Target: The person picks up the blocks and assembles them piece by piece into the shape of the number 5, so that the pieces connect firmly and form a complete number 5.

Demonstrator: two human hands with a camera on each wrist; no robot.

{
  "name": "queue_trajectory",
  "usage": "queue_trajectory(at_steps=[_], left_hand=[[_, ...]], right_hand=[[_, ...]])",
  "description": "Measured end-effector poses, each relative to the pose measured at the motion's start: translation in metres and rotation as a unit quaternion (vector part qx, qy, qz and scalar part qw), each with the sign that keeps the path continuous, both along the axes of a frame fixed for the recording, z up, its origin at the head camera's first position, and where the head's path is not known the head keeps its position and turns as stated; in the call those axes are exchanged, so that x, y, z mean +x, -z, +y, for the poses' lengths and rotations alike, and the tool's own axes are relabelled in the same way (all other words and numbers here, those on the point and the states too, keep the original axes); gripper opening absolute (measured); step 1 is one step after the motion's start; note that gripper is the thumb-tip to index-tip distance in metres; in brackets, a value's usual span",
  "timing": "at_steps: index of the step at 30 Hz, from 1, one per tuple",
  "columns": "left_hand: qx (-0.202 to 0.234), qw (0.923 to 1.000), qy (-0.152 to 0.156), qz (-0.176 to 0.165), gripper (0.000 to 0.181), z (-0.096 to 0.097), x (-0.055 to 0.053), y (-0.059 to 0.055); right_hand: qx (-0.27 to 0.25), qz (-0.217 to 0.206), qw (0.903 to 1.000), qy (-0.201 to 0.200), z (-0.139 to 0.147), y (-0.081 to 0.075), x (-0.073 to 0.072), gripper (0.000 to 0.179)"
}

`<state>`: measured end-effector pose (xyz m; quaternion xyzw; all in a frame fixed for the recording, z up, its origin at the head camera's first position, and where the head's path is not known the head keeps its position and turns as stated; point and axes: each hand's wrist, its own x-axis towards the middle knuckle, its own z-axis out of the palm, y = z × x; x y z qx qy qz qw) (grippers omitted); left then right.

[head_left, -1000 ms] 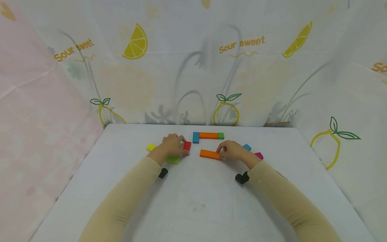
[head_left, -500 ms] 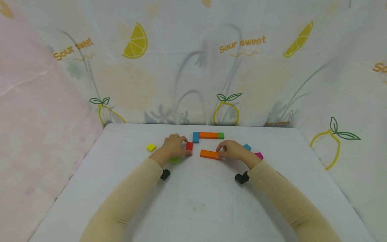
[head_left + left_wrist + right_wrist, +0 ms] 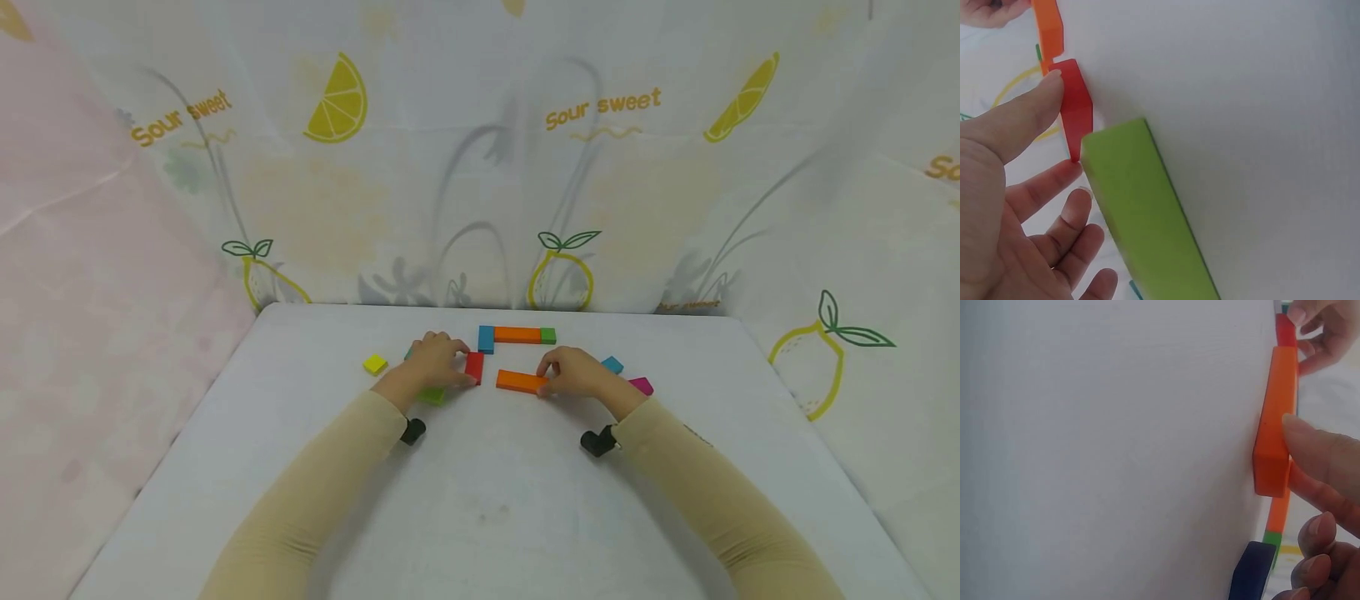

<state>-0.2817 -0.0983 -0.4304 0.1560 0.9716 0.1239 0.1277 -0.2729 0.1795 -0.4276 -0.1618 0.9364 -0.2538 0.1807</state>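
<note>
Thumb and forefinger of the left hand pinched the red block at its near and far ends, probably so that its long sides were left uncovered while it lay flat on the worktop. The right hand pinched the orange block across its right end — a hold that likely let the other end point at the red one with no fingers in between. The hands were apart, with a gap between the two blocks. Just behind lay a row: a blue block set crosswise against a long orange strip, with a small green block at the far right, fitted so snugly that it looked deliberate. Whether red touched blue was hard to tell. Loose pieces sat out to the sides, seemingly for easy reach — a yellow block and a lime block by the left hand, a pink block by the right.
</note>
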Motion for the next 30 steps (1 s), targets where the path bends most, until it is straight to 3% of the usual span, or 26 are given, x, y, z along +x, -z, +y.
queue_trajectory(at_steps=[10,30], left_hand=[[0.01,0.9995,-0.031,0.0,0.064,0.013,0.003,0.004],[0.013,0.9989,-0.044,0.006,0.066,0.02,0.004,0.009]], right_hand=[[0.0,0.008,1.0,-0.003,0.0,0.003,-0.003,0.024],[0.003,0.015,0.9999,0.003,0.001,0.004,-0.004,0.026]])
